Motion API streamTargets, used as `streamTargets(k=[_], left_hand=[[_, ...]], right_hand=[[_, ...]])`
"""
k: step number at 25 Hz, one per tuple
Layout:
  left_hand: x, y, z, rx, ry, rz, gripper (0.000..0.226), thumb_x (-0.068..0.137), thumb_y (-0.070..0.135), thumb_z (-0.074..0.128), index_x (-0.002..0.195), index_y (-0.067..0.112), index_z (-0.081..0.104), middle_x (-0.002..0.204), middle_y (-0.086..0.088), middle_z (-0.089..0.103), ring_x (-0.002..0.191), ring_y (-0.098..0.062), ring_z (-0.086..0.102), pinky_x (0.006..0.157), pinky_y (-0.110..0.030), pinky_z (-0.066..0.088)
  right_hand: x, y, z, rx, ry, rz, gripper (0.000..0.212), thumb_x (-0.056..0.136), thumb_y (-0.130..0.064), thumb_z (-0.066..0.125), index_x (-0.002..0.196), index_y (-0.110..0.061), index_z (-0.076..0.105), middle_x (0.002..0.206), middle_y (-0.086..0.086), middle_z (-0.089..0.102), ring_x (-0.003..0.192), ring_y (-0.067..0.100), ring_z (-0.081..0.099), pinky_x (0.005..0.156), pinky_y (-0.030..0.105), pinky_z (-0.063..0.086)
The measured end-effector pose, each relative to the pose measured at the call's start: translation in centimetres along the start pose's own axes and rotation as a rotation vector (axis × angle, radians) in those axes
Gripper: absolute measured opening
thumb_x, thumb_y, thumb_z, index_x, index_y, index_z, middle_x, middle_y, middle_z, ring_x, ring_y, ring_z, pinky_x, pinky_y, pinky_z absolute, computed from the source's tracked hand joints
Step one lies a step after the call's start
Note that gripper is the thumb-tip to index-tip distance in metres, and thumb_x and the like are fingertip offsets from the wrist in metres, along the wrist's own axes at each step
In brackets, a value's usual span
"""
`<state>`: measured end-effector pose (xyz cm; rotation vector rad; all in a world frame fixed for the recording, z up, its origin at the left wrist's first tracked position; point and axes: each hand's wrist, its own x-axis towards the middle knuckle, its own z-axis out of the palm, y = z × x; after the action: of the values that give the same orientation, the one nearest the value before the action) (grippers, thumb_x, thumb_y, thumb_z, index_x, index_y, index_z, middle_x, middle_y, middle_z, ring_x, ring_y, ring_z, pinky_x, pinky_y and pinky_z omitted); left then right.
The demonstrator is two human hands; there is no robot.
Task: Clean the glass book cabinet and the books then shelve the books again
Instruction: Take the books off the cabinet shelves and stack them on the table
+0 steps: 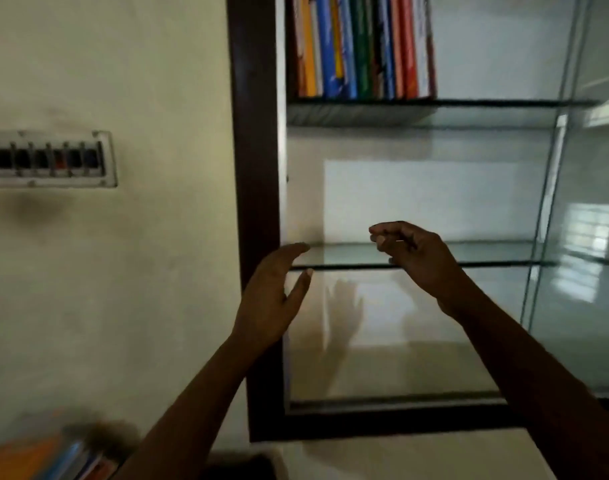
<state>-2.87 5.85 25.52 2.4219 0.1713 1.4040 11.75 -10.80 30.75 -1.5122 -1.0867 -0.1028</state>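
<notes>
Glass book cabinet [254,168]: wall-mounted, with a dark brown wooden frame. Its left post and bottom rail are in view. A sliding glass pane [594,306] stands at the right side and carries bright window reflections.

Upper glass shelf [486,103]: a row of books [362,46] stands upright at the left end, packed tight against the left post. Spines are orange, yellow, blue, green, red and white. The right part of this shelf is bare glass.

Middle glass shelf [344,254]: nothing is seen on the part in view. The cabinet floor [382,358] below it shows only a faint shadow of a hand.

Left hand [272,299]: raised in front of the left post, at the front left corner of the middle shelf. Fingers are nearly straight and the thumb is spread apart. It grasps nothing. Contact between fingertips and shelf edge cannot be confirmed.

Right hand [414,258]: raised in front of the middle shelf, to the right of the left hand and apart from it. Fingers are curled inward towards the thumb. No object is seen in its grasp, though the fingertips are blurred.

Surroundings: a cream wall carries a switch panel [50,159] to the left of the cabinet, with dark smudges beneath it. A second lot of books [43,459], orange and blue and blurred, lies at the lower left corner of the view, outside the cabinet.
</notes>
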Motion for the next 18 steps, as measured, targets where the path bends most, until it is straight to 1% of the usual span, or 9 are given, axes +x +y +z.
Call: streamTargets(k=[2,4,6,8,9,12,14,16,18], left_hand=[[6.3,1.3,2.0,0.080,-0.033,0.122,0.059,0.087,0.053,0.035,0.139,0.027,0.037,0.144,0.006,0.040,0.136,-0.009,0.029,0.112,-0.027,0.023],[12.4,2.7,3.7,0.230,0.005,0.242,0.062,0.087,0.054,0.031,0.143,0.025,0.032,0.149,0.001,0.034,0.140,-0.012,0.021,0.115,-0.034,0.018],[18.2,4.4,4.9,0.348,0.110,0.316,0.061,0.091,0.048,0.037,0.143,0.018,0.034,0.150,-0.005,0.035,0.142,-0.020,0.023,0.115,-0.046,0.022],[23.6,6.3,6.0,0.427,0.178,0.345,0.058,0.094,0.040,0.044,0.145,0.016,0.032,0.151,-0.007,0.033,0.142,-0.023,0.022,0.114,-0.050,0.021],[26.3,7.2,6.8,0.468,0.205,0.349,0.057,0.095,0.038,0.044,0.146,0.017,0.029,0.152,-0.005,0.031,0.143,-0.022,0.019,0.115,-0.050,0.018],[32.0,9.0,8.3,0.614,0.246,0.330,0.060,0.097,0.044,0.034,0.149,0.020,0.018,0.156,-0.003,0.020,0.145,-0.021,0.008,0.118,-0.046,0.002],[35.0,9.7,9.3,0.720,0.265,0.339,0.063,0.093,0.049,0.020,0.150,0.023,0.011,0.158,-0.001,0.013,0.146,-0.020,0.001,0.117,-0.047,-0.004],[37.3,10.1,10.0,0.844,0.241,0.373,0.065,0.090,0.054,0.005,0.149,0.028,0.005,0.159,0.001,0.004,0.145,-0.019,-0.007,0.116,-0.049,-0.009],[38.8,10.0,10.4,0.961,0.218,0.426,0.070,0.084,0.056,-0.008,0.149,0.031,0.005,0.158,0.002,-0.001,0.144,-0.018,-0.014,0.114,-0.049,-0.015]], right_hand=[[4.4,0.0,-3.5,-0.003,0.054,-0.072,0.015,0.090,-0.020,0.059,0.092,-0.033,0.067,0.093,-0.011,0.069,0.088,0.004,0.061,0.091,0.039,0.048],[9.1,-0.5,-6.8,-0.016,0.097,-0.154,0.014,0.090,-0.020,0.059,0.093,-0.031,0.067,0.094,-0.011,0.068,0.090,0.006,0.061,0.090,0.036,0.048],[13.5,-1.5,-9.6,-0.059,0.124,-0.253,0.011,0.090,-0.021,0.060,0.093,-0.028,0.067,0.092,-0.013,0.067,0.087,0.004,0.060,0.086,0.022,0.047],[17.6,-2.4,-12.0,-0.133,0.166,-0.348,0.010,0.091,-0.023,0.059,0.096,-0.023,0.068,0.091,-0.010,0.065,0.085,0.004,0.057,0.074,0.005,0.040],[19.9,-2.9,-13.4,-0.168,0.198,-0.407,0.013,0.091,-0.022,0.059,0.098,-0.018,0.069,0.092,-0.008,0.065,0.086,0.005,0.057,0.069,0.002,0.037],[26.3,-4.1,-15.8,-0.156,0.285,-0.450,0.019,0.091,-0.022,0.058,0.105,-0.012,0.067,0.101,-0.002,0.065,0.092,0.008,0.056,0.080,0.014,0.039],[30.4,-4.4,-16.6,-0.060,0.283,-0.366,0.025,0.091,-0.026,0.058,0.112,-0.014,0.061,0.107,0.001,0.063,0.094,0.011,0.055,0.087,0.024,0.043],[33.7,-4.2,-16.4,-0.022,0.164,-0.291,0.033,0.092,-0.028,0.056,0.123,-0.016,0.053,0.107,0.007,0.062,0.095,0.017,0.056,0.088,0.032,0.045],[35.6,-3.5,-15.9,-0.049,0.045,-0.283,0.042,0.094,-0.028,0.052,0.133,-0.017,0.042,0.115,0.012,0.060,0.105,0.026,0.057,0.093,0.036,0.045]])
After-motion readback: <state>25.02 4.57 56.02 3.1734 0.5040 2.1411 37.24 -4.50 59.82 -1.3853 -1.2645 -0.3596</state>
